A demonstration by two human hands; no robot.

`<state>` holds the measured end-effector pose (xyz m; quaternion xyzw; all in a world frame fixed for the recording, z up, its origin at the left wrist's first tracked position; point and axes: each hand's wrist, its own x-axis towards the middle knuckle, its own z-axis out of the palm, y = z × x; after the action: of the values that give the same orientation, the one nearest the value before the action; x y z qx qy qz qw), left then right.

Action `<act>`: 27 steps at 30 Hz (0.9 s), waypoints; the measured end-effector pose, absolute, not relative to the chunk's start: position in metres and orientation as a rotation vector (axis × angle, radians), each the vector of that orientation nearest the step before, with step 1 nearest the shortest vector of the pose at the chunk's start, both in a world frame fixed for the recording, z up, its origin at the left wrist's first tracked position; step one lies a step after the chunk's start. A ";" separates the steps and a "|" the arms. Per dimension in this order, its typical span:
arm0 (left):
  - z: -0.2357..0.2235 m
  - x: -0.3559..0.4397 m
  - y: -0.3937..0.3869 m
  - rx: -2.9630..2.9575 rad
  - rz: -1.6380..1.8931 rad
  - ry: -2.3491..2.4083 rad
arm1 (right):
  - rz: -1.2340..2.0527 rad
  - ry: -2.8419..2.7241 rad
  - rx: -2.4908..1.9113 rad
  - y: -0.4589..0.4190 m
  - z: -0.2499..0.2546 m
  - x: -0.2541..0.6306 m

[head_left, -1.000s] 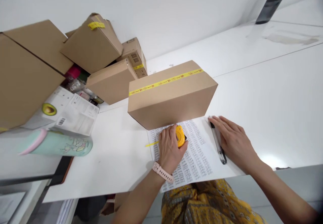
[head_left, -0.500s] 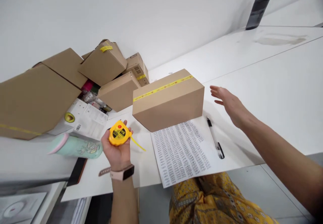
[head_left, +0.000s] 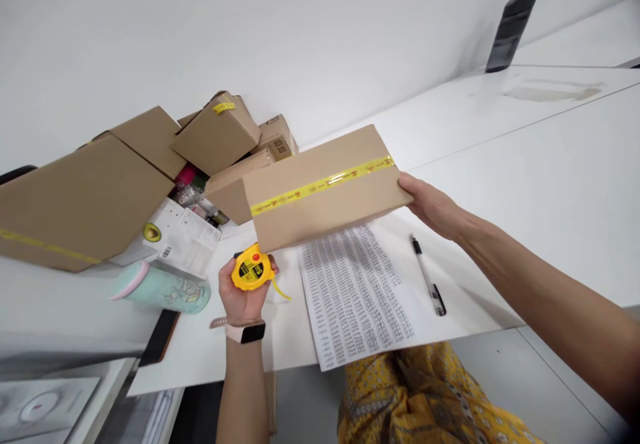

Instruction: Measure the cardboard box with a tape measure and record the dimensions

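Note:
My left hand [head_left: 245, 297] is closed around a yellow tape measure [head_left: 253, 269], with a short end of its yellow blade sticking out to the right. A brown cardboard box [head_left: 310, 167] with a strip of yellow printed tape is tilted, its taped top turned toward me. My right hand [head_left: 433, 205] grips the box at its right end, the thumb on the top face and the fingers hidden behind or below. The box's lower left corner is right by the tape measure; whether they touch I cannot tell. Under the box lies a printed sheet [head_left: 350, 304].
A pen [head_left: 427, 274] lies right of the sheet. At the left are several stacked cardboard boxes [head_left: 215, 134], a white carton with an avocado picture [head_left: 183, 237] and a mint-green bottle [head_left: 170, 289] on its side. A dark bottle [head_left: 513, 24] stands at the back right.
My right hand has moved left and taken hold of the box, which has tipped toward me. My left hand has shifted right and slightly up with the tape measure, nearer the box.

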<state>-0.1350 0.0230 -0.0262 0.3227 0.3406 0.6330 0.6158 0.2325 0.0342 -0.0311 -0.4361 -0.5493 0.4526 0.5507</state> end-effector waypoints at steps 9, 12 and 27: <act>-0.060 -0.144 0.017 0.659 1.455 0.952 | 1.117 -1.525 -0.938 0.022 -0.064 0.236; -0.065 -0.143 0.010 0.657 1.430 0.971 | 1.094 -1.535 -0.984 0.018 -0.082 0.243; 0.014 -0.083 -0.043 1.579 1.007 0.836 | 1.291 -1.510 -1.012 -0.036 0.014 0.150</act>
<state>-0.0828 -0.0426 0.0135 0.6581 0.3484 0.4200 0.5188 0.1498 -0.0360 0.0136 -0.4074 -0.6081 0.5199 0.4405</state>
